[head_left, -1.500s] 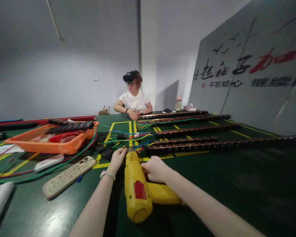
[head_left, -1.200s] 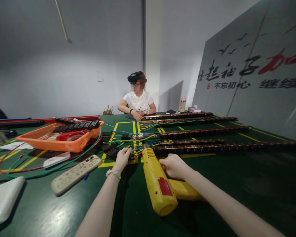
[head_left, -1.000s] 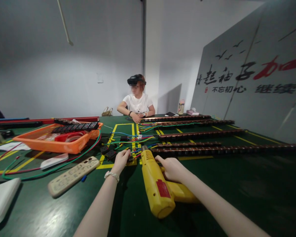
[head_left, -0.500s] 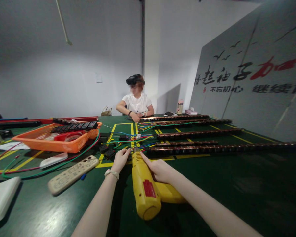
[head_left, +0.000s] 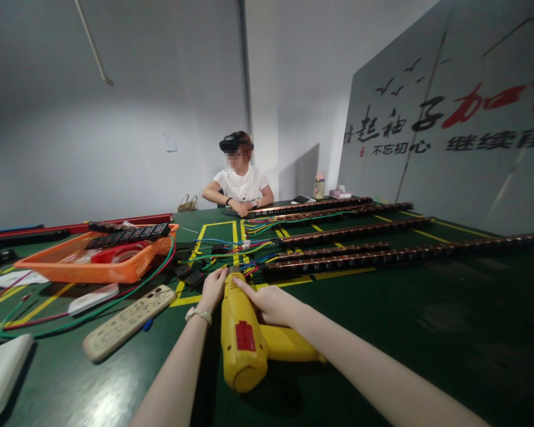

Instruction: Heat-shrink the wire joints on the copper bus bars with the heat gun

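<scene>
- One green table (head_left: 409,338) carries the yellow heat gun (head_left: 237,308), the landmark for every position below.
- Beyond the gun and to its right, we find several long, dark strips (head_left: 338,261) with coppery edges, laid roughly parallel.
- Beyond it and to its left stands an orange basket (head_left: 84,273), holding more dark pieces.
- The gun itself points away from us, its handle turned rightward; whether it is running, we cannot tell.
- To its left lies a cream power strip (head_left: 129,326), slantwise.
- Our right hand (head_left: 273,305), against the gun's right side, is partly closed around its body, the index finger stretched along the top.
- Our left hand (head_left: 213,287), just left of the gun's front end, has its fingers drawn together; whether they pinch anything, we cannot tell.
- Coloured wires (head_left: 258,261) spread just beyond the gun's nozzle (head_left: 234,270). We judge the step in hand to be holding that nozzle close to the work at the left fingertips; the next move calls for steady aim, with fingertips kept clear of the outlet.
</scene>
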The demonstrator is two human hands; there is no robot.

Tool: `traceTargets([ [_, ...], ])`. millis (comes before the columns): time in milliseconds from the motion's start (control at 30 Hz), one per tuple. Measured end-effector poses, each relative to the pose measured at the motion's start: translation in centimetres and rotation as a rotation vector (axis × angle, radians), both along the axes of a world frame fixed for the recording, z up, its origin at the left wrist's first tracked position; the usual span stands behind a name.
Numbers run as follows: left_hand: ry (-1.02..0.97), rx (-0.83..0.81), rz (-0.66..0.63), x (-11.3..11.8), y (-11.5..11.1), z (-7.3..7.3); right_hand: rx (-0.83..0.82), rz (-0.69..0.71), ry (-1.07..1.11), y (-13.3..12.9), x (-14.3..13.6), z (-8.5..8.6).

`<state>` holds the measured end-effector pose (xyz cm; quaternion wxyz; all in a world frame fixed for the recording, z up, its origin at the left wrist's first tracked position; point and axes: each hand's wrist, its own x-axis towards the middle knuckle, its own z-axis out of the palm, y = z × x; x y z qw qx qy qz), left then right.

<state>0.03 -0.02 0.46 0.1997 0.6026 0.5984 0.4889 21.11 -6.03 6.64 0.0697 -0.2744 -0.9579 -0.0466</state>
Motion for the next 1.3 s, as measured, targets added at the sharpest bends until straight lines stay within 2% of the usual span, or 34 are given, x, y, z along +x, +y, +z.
traceTargets([
  [267,-0.004,-0.025,0.004,0.2,-0.4,0.2,0.028,0.013,-0.027,0.3,1.8,0.2],
  [433,-0.033,-0.027,0.037,0.3,-0.6,0.5,0.062,-0.076,-0.043,0.7,4.3,0.5],
  [533,-0.065,-0.078,0.074,0.4,-0.2,0.6,0.063,-0.121,-0.067,0.5,4.8,0.8],
  [733,-0.116,-0.103,0.148,1.2,0.8,0.7,0.077,-0.147,-0.075,-0.1,3.7,1.0],
  [1033,-0.028,-0.097,0.176,1.3,0.4,1.0,0.031,-0.024,-0.031,-0.2,0.2,0.5],
  [1300,0.025,-0.058,0.178,1.4,0.1,0.9,0.015,-0.01,-0.02,0.4,1.2,0.0],
])
